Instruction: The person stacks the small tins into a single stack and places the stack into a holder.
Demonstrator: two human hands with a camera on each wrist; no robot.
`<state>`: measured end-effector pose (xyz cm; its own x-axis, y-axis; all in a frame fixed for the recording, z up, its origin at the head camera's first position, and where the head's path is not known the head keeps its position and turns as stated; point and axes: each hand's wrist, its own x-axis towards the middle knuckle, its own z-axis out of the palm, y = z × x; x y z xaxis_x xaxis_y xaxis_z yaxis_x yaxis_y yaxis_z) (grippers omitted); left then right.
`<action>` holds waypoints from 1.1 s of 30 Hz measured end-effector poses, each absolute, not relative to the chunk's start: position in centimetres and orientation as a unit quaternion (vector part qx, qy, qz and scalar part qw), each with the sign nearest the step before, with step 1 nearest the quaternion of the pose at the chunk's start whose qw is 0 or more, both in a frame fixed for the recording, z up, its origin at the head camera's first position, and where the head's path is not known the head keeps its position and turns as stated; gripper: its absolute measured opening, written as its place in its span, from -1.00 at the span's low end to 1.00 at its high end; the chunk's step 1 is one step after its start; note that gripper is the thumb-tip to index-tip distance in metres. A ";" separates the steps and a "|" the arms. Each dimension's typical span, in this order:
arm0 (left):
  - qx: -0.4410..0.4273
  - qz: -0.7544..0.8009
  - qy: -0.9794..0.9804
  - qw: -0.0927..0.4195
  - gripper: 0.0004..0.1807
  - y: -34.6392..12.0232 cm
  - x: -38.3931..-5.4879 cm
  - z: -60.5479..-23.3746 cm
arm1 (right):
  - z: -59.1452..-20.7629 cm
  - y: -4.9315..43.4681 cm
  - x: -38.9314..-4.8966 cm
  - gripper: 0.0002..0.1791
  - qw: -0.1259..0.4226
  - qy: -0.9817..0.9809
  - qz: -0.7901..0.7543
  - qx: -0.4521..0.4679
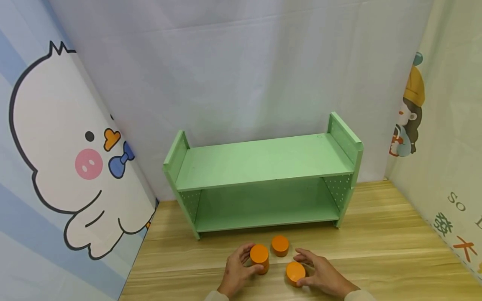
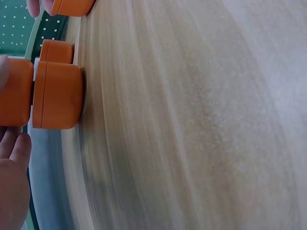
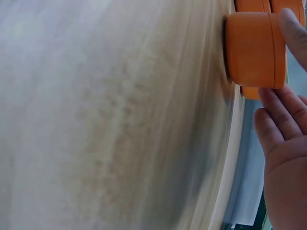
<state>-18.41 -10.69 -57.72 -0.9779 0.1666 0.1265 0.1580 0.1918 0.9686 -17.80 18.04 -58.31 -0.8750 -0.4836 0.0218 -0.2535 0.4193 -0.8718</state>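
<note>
Several small round orange lidded jars are on the wood table. My left hand [image 1: 238, 268] grips an orange jar [image 1: 259, 253] between thumb and fingers, right over a lower jar [image 2: 58, 96]; a thin dark gap shows between the two in the left wrist view. On the other side, my right hand [image 1: 324, 272] has its thumb and fingertips around a separate jar [image 1: 295, 271] standing on the table. The right wrist view shows that thumb at the lid's edge and the fingers against the side. A further jar [image 1: 280, 245] stands behind, between the hands, touched by neither.
A light green two-tier shelf [image 1: 263, 163] with raised perforated side panels stands just behind the jars. Grey cloth [image 1: 233, 75] hangs at the back, and printed cloths flank the wood table [image 1: 384, 242] on both sides.
</note>
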 end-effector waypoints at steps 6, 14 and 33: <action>0.098 0.628 0.772 0.004 -0.31 -10.7 -18.5 -57.9 | -58.5 18.0 -17.7 -0.02 0.113 0.828 -0.496 -0.236; 0.085 0.636 0.767 0.004 -0.30 -10.6 -18.6 -58.1 | -58.5 17.9 -17.7 -0.03 0.125 0.824 -0.502 -0.233; 0.059 0.649 0.759 0.009 -0.29 -10.5 -18.7 -58.5 | -58.5 17.4 -17.9 -0.07 0.098 0.826 -0.508 -0.223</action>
